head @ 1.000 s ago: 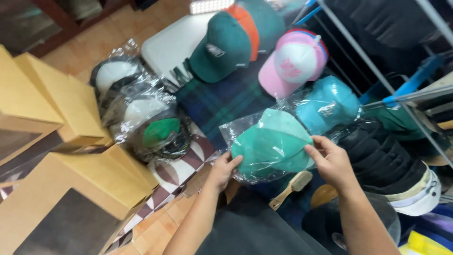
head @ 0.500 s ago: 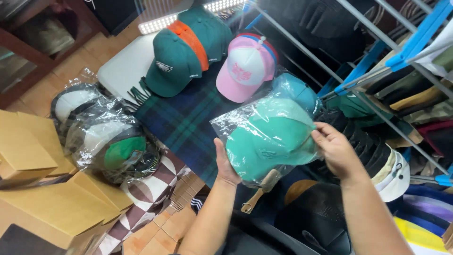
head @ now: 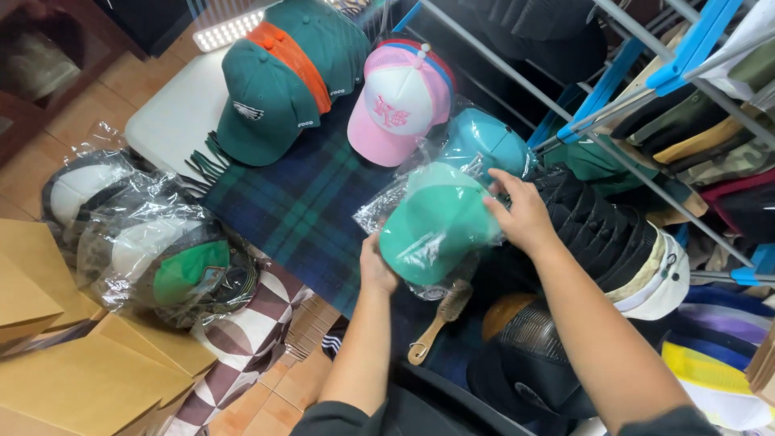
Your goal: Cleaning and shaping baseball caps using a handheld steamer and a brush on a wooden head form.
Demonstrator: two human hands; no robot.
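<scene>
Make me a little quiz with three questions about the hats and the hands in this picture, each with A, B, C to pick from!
1. Where does the wooden brush lie?
A. Just below the bagged green cap
B. On the cardboard boxes
C. On top of the pink cap

2. What colour is the cap with the white front at the far edge of the plaid cloth?
A. Yellow
B. Pink
C. Black

3. How is the bagged green cap held?
A. By one hand only
B. By both hands
C. By no hand, lying flat

Answers: 1 A, the brush sits right under the cap. 2 B, its sides and brim are pink. 3 B, the left hand grips its lower edge and the right hand its far side.
</scene>
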